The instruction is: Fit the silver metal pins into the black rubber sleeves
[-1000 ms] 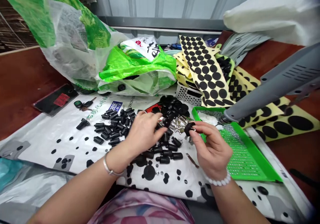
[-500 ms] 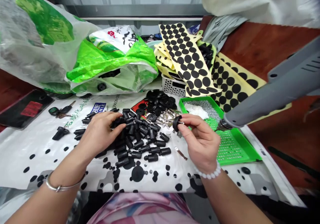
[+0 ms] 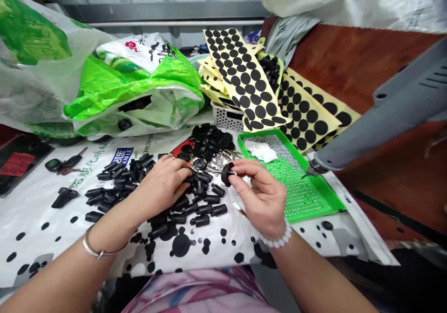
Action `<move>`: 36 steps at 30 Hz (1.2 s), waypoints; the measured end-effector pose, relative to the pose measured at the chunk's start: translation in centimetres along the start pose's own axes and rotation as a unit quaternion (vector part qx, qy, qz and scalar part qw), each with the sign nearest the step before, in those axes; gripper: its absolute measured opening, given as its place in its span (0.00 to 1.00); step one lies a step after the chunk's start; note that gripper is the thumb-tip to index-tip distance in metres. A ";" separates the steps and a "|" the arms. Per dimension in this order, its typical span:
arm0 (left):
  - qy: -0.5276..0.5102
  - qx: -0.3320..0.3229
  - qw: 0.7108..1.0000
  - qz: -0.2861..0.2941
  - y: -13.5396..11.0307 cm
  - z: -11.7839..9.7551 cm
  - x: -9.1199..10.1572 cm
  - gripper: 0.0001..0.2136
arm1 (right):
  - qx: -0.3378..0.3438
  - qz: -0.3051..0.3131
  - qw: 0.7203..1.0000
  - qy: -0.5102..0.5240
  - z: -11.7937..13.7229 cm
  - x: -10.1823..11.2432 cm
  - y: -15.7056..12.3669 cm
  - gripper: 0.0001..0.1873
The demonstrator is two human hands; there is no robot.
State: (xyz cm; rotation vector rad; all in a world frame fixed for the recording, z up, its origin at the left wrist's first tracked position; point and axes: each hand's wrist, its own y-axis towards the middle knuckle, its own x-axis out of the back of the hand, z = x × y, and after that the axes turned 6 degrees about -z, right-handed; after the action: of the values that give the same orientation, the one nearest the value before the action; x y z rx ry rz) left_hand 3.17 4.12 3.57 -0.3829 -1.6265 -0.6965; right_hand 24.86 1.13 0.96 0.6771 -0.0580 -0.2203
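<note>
My right hand [image 3: 261, 192] pinches a black round plastic cap [image 3: 227, 173] between thumb and fingers, a small metal bit showing at its near side. The cap is held up above the table, right of the pile. My left hand [image 3: 165, 182] is closed and reaches down into a heap of black ribbed cylindrical plastic parts [image 3: 200, 221]. Black plastic lies at its fingertips, but what they grip is mostly hidden. Behind the two hands lie a pile of black round caps [image 3: 213, 138] and loose metal strips [image 3: 220, 160]. One flat metal strip [image 3: 239, 207] lies below my right hand.
A green tray [image 3: 335, 204] of small metal pieces stands to the right, with a grey electric screwdriver [image 3: 370, 122] slanting over it. Sheets of black round stickers [image 3: 248, 75] lean on a basket [image 3: 226, 119]. Green-white bags [image 3: 136, 89], keys [image 3: 66, 166] and a phone [image 3: 21, 161] are left.
The view has shifted, so the table things appear further left. My left hand has moved right across the heap, toward the right hand. The right hand still holds the cap.
</note>
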 end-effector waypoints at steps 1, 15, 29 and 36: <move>-0.016 0.013 1.000 -0.018 -0.1 0.2 0.3 0.10 | 0.002 0.000 1.000 0.002 0.0 0.0 0.0 0.07; -0.738 0.398 0.523 -0.155 -0.4 -1.5 0.4 0.10 | -0.010 0.046 0.999 -0.004 0.3 -0.7 -0.4 0.05; -0.811 0.376 0.444 -0.059 -0.8 -4.8 -0.9 0.05 | 0.099 0.052 0.994 -0.012 0.5 -0.6 -0.9 0.11; -0.825 0.357 0.436 -0.054 -1.6 -5.3 -1.3 0.06 | 0.248 0.108 0.956 -0.114 1.3 -0.2 -0.4 0.12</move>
State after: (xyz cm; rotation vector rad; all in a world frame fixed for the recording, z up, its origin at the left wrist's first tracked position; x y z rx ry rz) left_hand 6.54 -0.25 2.27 -0.2435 -3.5794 0.8603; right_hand 24.44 0.04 1.75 1.1352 -0.4192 -0.0688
